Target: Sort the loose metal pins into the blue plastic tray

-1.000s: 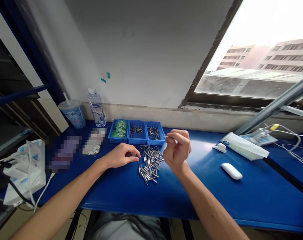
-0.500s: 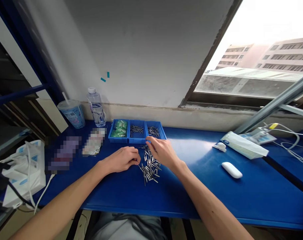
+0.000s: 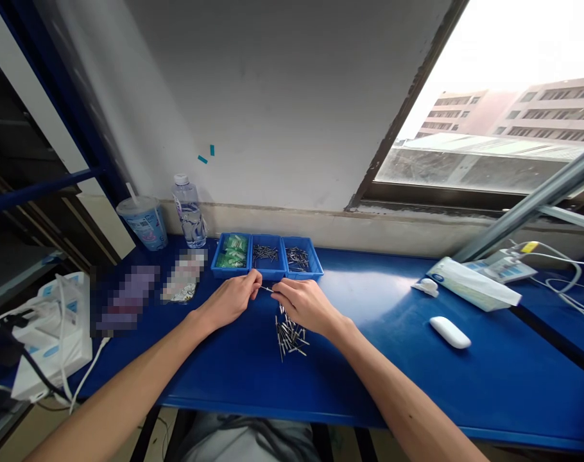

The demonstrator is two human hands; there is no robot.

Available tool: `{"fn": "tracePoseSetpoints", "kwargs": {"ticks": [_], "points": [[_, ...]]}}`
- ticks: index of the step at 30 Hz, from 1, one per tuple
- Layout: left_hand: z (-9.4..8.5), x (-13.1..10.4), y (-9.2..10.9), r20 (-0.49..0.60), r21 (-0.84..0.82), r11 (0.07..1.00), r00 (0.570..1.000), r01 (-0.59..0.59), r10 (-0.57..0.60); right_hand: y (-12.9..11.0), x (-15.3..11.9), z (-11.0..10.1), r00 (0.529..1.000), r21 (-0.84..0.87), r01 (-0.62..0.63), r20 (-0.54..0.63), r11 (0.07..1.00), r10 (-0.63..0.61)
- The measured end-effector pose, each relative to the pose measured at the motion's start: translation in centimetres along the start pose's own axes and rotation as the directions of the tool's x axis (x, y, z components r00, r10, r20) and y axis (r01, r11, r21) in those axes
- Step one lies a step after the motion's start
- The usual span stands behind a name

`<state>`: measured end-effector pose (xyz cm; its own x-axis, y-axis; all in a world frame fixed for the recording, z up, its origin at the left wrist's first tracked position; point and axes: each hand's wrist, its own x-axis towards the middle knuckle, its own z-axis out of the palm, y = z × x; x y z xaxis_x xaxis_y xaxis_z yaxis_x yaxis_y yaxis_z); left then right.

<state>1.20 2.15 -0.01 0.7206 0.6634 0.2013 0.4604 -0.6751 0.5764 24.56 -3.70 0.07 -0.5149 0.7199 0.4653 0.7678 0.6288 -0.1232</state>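
A thin metal blind rivet (image 3: 266, 289) spans the gap between my two hands, just in front of the blue bins. My left hand (image 3: 231, 298) is closed in a pinch at its left end. At its right end the fingers of my right hand (image 3: 304, 303) are closed too. Below my right hand lies a loose pile of similar silvery rivets (image 3: 290, 339), partly covered by that hand. Small thin metal pieces lie in the middle blue bin (image 3: 267, 274) and in the right blue bin (image 3: 303, 276). Green packets (image 3: 233, 251) fill the left bin.
A water bottle (image 3: 190, 215) and a cup with a straw (image 3: 145, 223) stand at the back left. Power strips and cables (image 3: 56, 346) occupy the left edge. To the right lie a white case (image 3: 450, 332), a small white item (image 3: 425, 287) and a tissue pack (image 3: 472, 284).
My left hand has moved up and turned, and my right hand has come slightly down toward it. A rivet now shows between their fingertips.
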Motion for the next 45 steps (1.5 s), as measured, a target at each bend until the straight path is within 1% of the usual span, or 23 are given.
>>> {"fn": "tracePoseSetpoints", "kwargs": {"ticks": [3, 8, 11, 15, 17, 19, 23, 25, 28, 31, 34, 37, 42, 45], "points": [[0.0, 0.1, 0.2, -0.025, 0.007, 1.000, 1.000, 0.009, -0.009, 0.0, 0.0, 0.1, 1.000, 0.001, -0.017, 0.009, 1.000, 0.017], [0.1, 0.0, 0.6, -0.010, 0.006, 1.000, 1.000, 0.016, -0.016, -0.1, 0.0, 0.4, 0.999, 0.030, -0.036, -0.009, 0.999, 0.037], [0.1, 0.0, 0.8, -0.011, -0.024, 1.000, 1.000, 0.000, 0.000, -0.2, 0.0, 0.6, 0.998, 0.046, -0.046, -0.036, 0.998, 0.047], [0.1, 0.1, 1.0, 0.024, -0.036, 0.995, 0.996, -0.088, 0.088, -0.4, 0.0, 0.6, 0.992, 0.074, -0.047, -0.110, 0.996, 0.054], [0.1, 0.2, 1.1, 0.037, -0.017, 0.991, 0.990, -0.133, 0.133, -0.6, 0.1, 0.6, 0.992, 0.072, -0.042, -0.117, 0.997, 0.050], [0.1, 0.2, 1.1, 0.016, 0.008, 0.988, 0.988, -0.156, 0.156, -0.8, 0.1, 0.5, 0.994, 0.069, -0.043, -0.096, 0.997, 0.049], [0.2, 0.3, 1.1, -0.022, 0.048, 0.981, 0.982, -0.187, 0.188, -1.0, 0.2, 0.8, 0.997, 0.074, -0.077, -0.004, 0.994, 0.078], [0.3, 0.3, 1.1, -0.043, 0.057, 0.983, 0.983, -0.175, 0.178, -0.9, 0.2, 1.0, 0.995, 0.071, -0.098, 0.002, 0.993, 0.098], [0.3, 0.4, 1.2, -0.078, 0.056, 0.990, 0.988, -0.128, 0.132, -0.6, 0.1, 1.1, 0.995, 0.075, -0.079, -0.050, 0.994, 0.083], [0.4, 0.4, 1.2, -0.077, 0.040, 0.992, 0.990, -0.116, 0.119, -0.5, 0.0, 1.1, 0.997, 0.061, -0.026, -0.074, 0.998, 0.030], [0.4, 0.3, 1.2, -0.075, 0.040, 0.992, 0.990, -0.119, 0.122, -0.5, 0.1, 1.0, 0.996, 0.043, -0.038, -0.084, 0.998, 0.042], [0.4, 0.3, 1.2, -0.093, 0.035, 0.993, 0.989, -0.116, 0.119, -0.5, 0.1, 1.0, 0.992, 0.043, -0.092, -0.083, 0.995, 0.095], [0.5, 0.4, 1.1, -0.100, 0.019, 0.993, 0.988, -0.115, 0.116, -0.4, 0.1, 1.0, 0.997, 0.071, -0.048, -0.050, 0.996, 0.052], [0.5, 0.4, 1.0, -0.106, 0.016, 0.992, 0.986, -0.129, 0.130, -0.3, 0.2, 0.9, 0.996, 0.052, -0.073, -0.053, 0.996, 0.076]]}}
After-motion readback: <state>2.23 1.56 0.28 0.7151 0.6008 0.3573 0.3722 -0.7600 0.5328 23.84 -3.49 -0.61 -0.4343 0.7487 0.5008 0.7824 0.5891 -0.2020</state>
